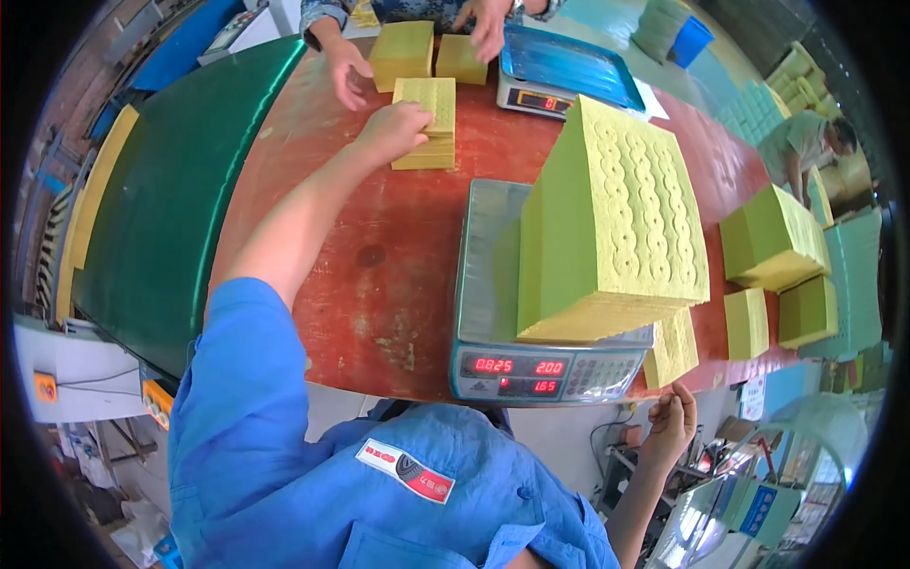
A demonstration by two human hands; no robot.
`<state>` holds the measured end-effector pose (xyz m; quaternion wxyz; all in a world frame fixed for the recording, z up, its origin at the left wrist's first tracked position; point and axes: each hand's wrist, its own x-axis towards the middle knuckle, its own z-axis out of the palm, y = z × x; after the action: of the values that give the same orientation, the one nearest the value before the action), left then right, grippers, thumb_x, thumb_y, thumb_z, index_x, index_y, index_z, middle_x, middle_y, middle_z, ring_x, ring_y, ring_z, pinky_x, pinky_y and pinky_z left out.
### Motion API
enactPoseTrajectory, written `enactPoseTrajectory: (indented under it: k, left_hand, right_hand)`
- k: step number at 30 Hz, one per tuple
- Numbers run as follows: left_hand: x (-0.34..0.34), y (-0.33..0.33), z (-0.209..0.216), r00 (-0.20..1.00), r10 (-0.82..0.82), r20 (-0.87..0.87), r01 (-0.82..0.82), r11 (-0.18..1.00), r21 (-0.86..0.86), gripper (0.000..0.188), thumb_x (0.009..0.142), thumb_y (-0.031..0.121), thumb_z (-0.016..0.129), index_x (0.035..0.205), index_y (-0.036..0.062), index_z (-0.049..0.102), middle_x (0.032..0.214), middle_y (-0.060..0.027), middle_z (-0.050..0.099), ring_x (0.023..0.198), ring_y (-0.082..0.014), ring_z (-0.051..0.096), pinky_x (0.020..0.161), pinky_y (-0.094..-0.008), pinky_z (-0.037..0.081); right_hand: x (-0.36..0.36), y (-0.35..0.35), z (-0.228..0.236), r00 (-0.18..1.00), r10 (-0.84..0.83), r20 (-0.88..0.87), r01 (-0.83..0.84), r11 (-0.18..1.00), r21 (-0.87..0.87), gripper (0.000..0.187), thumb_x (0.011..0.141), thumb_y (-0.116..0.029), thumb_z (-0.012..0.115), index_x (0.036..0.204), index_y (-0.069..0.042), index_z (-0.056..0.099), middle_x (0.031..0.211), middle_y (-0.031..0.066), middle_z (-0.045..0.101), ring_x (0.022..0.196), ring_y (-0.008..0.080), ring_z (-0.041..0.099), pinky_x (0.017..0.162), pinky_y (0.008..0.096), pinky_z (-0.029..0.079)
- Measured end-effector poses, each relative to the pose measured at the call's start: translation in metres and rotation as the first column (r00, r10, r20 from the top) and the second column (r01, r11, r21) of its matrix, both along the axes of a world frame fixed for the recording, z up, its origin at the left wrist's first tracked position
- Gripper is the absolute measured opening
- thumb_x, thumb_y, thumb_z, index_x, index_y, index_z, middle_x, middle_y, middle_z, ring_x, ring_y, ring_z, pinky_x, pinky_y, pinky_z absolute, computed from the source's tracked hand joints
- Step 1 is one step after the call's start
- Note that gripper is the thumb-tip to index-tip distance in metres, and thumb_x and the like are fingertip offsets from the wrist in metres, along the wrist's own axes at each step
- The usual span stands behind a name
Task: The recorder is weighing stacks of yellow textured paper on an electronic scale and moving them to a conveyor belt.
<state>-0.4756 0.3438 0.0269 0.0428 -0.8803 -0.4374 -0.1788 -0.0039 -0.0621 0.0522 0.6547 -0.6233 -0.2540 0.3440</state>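
Observation:
My left hand (394, 133) reaches across the table, its fingers closed on the near edge of a stack of yellow embossed paper (428, 100). More yellow sheets (425, 155) lie beneath and on the near side of that stack. Close to the table's front edge, my right hand (671, 424) has its fingers curled together, with nothing visible in them. It is just below a small yellow paper stack (673, 349), part of which is hidden. A tall block of yellow paper (616, 209), embossed with chain-like rows, stands on a digital scale (488, 256) with lit red digits.
Opposite, another person's hands (349, 74) hover near two yellow blocks (402, 55). A second scale with a blue tray (571, 68) stands at the far side. Several yellow blocks (775, 237) sit at the right of the red table (370, 322). A green surface (180, 180) adjoins it left.

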Motion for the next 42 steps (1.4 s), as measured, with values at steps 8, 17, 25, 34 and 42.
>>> enactPoseTrajectory:
  k: [8,17,25,34,42]
  left_hand:
    - [-0.006,-0.041,0.035,0.992,0.102,0.073,-0.109,0.988,0.111,0.009,0.082,0.013,0.064,0.085,0.0046,0.063,0.085,-0.0146,0.065,0.084,-0.0341,0.064,0.072,-0.0465,0.051]
    - [-0.042,-0.306,0.019,0.96,-0.005,0.281,-0.011,0.998,0.057,0.027,0.074,0.0,0.069,0.1,0.0025,0.065,0.101,-0.0125,0.068,0.088,-0.0324,0.067,0.074,-0.0405,0.056]
    - [-0.046,-0.474,-0.024,0.919,0.362,0.158,-0.351,0.932,-0.094,0.068,0.072,0.018,0.078,0.132,0.005,0.05,0.138,-0.0155,0.052,0.123,-0.031,0.054,0.099,-0.0434,0.045]
    - [-0.006,-0.464,-0.012,-0.072,0.778,0.624,0.282,0.616,-0.735,0.057,0.087,0.028,0.063,0.133,-0.0007,0.048,0.129,-0.0098,0.056,0.118,-0.0192,0.054,0.096,-0.0361,0.045]
    - [0.011,-0.413,0.113,0.384,0.373,0.845,0.136,0.882,-0.451,0.028,0.093,0.008,0.055,0.118,-0.0029,0.061,0.107,-0.0067,0.066,0.098,-0.0141,0.061,0.084,-0.0293,0.048]
  right_hand:
    - [-0.113,-0.012,0.049,0.939,0.323,0.116,-0.324,0.946,-0.015,0.018,0.089,0.005,0.048,0.1,0.004,0.062,0.077,0.0086,0.061,0.067,0.0136,0.059,0.06,0.0254,0.047]
    - [-0.271,0.054,-0.027,0.064,0.708,-0.703,-0.826,0.433,0.361,0.055,0.098,-0.035,0.056,0.138,-0.001,0.043,0.132,0.0143,0.054,0.121,0.0268,0.054,0.1,0.0427,0.044]
    - [-0.319,0.035,-0.066,0.295,0.405,-0.865,-0.811,0.585,-0.003,0.037,0.093,-0.012,0.061,0.129,-0.004,0.052,0.128,0.0116,0.059,0.119,0.0284,0.056,0.103,0.0477,0.044]
    - [-0.296,0.036,-0.012,0.191,0.675,-0.712,-0.764,0.558,0.324,0.037,0.091,-0.005,0.065,0.127,-0.01,0.056,0.125,0.0046,0.062,0.117,0.0199,0.056,0.096,0.0388,0.048]
    - [-0.172,0.041,0.113,0.439,0.876,0.2,-0.866,0.353,0.354,0.065,0.088,-0.01,0.07,0.144,-0.002,0.037,0.124,0.0151,0.059,0.113,0.0192,0.058,0.094,0.0324,0.047]
